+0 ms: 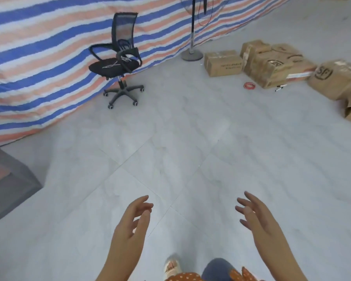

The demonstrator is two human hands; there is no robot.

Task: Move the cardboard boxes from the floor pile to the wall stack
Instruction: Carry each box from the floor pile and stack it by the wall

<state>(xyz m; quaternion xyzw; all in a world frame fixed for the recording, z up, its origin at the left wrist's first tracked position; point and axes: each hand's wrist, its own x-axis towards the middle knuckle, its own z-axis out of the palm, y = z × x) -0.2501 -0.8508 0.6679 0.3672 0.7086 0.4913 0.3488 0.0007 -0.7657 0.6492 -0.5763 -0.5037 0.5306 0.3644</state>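
Several brown cardboard boxes lie on the floor at the far right: a small one nearest the fan stand, a bigger taped one beside it, and a crumpled one with a round logo at the right edge. My left hand and my right hand are held out low in front of me, palms facing each other, fingers relaxed and spread. Both hold nothing and are far from the boxes.
A black office chair stands against the striped blue, white and orange tarp. A fan stand's round base sits left of the boxes. A red ring and a pen lie on the grey tiles. A grey ledge juts in at left.
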